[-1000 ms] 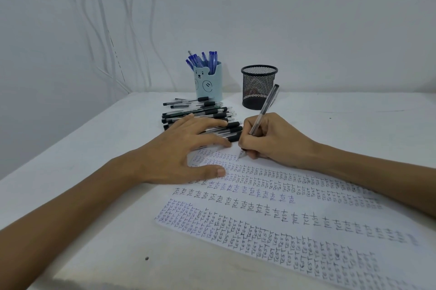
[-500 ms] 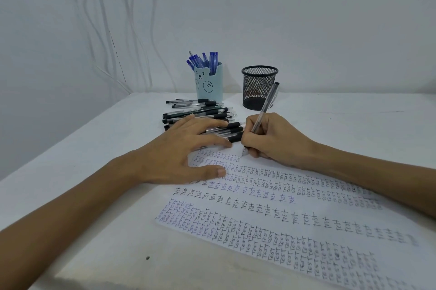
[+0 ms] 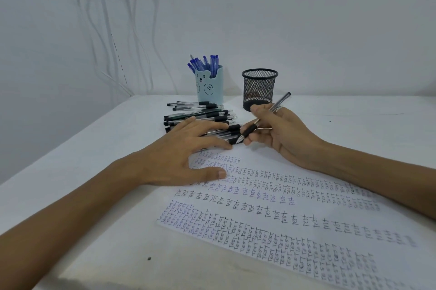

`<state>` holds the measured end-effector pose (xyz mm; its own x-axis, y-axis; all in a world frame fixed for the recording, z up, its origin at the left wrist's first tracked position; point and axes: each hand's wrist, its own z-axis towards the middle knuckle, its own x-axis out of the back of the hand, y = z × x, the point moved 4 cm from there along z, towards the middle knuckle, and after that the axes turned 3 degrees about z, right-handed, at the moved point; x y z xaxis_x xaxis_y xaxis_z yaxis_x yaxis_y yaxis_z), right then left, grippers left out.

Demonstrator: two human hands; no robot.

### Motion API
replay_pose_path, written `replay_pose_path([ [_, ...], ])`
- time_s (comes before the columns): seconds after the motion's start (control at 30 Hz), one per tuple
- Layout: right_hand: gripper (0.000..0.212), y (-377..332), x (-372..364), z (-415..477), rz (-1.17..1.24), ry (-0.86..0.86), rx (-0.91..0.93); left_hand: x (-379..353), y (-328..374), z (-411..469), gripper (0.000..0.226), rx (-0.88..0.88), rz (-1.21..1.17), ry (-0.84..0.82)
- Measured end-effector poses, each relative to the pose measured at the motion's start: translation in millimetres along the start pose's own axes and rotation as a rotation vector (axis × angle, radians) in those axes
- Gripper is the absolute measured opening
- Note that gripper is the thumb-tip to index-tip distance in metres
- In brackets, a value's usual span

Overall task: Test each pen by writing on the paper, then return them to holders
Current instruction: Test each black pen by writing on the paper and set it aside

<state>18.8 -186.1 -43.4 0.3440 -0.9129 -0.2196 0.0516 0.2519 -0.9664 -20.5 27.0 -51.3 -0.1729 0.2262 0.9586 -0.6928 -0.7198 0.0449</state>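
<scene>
Far left on the wall, white cables (image 3: 106, 30) hang down toward the corner, well clear of your arms. Below them the white surface (image 3: 89, 152) carries everything; one small dark speck (image 3: 149, 258) sits near its front edge.

Your left hand (image 3: 186, 152) lies flat with fingers spread. The thumb presses the top left corner of the paper (image 3: 306, 219), and the fingers reach over the near end of the pile of black pens (image 3: 200, 116). That pile lies loose on the surface between your left hand and the holders, so it blocks the straight way from the paper to the blue one.

Behind the pile, touching its far edge or nearly so, stands the blue bear holder (image 3: 208, 86), upright, with a bunch of blue pens (image 3: 204, 63) sticking out of the top. Just right of it, apart from it, stands the black mesh holder (image 3: 259, 89), upright; what is inside can't be made out through the mesh.

Your right hand (image 3: 278, 133) has fingers and thumb curled around the pen (image 3: 280, 101), which has a clear barrel and a black grip. It is tilted, tip low and left, back end up and right in front of the mesh holder's base. The tip is off the paper, just past its top edge, beside your left fingertips and the nearest pile pens. Rows of "TEST" fill the paper to the right, under your right forearm.
</scene>
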Motion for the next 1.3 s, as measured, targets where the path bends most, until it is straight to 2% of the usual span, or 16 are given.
replay_pose_path([
  [0.17, 0.011, -1, -1, 1, 0.031, 0.098, -0.096, 0, 0, 0, 0.060, 0.008, -0.007, -0.004],
  [0.23, 0.010, 2, 7, 6, -0.050, 0.149, -0.139, 0, 0, 0, 0.060, 0.008, -0.012, 0.004],
  [0.43, 0.039, -13, 60, 34, -0.815, 0.203, -0.196, -1, 0, -1, 0.060, 0.010, -0.016, 0.012],
  [0.53, 0.033, -28, 83, 49, -1.232, 0.319, -0.157, -1, 0, -1, 0.059, 0.008, -0.024, 0.019],
  [0.6, 0.030, -33, 90, 55, -1.359, 0.323, -0.162, -1, 0, -1, 0.060, 0.007, -0.025, 0.019],
  [0.73, 0.040, -35, 86, 55, -1.487, 0.337, -0.145, -1, 0, -1, 0.060, 0.013, -0.036, 0.010],
  [0.87, 0.037, -31, 68, 47, -1.666, 0.363, -0.020, 1, 2, -1, 0.059, 0.010, -0.039, 0.013],
  [0.97, 0.028, -30, 43, 37, -1.650, 0.274, 0.238, 1, 2, -1, 0.059, 0.013, -0.040, 0.013],
  [1.1, 0.005, -25, 8, 21, -1.481, -0.066, 0.472, 3, 4, -2, 0.055, 0.029, -0.051, 0.010],
  [1.2, 0.005, -19, -9, 10, -1.478, -0.231, 0.597, 5, 4, -2, 0.055, 0.081, -0.096, 0.009],
  [1.3, 0.012, -11, -17, 6, -1.414, -0.374, 0.612, 8, 4, -1, 0.060, 0.123, -0.127, 0.015],
])
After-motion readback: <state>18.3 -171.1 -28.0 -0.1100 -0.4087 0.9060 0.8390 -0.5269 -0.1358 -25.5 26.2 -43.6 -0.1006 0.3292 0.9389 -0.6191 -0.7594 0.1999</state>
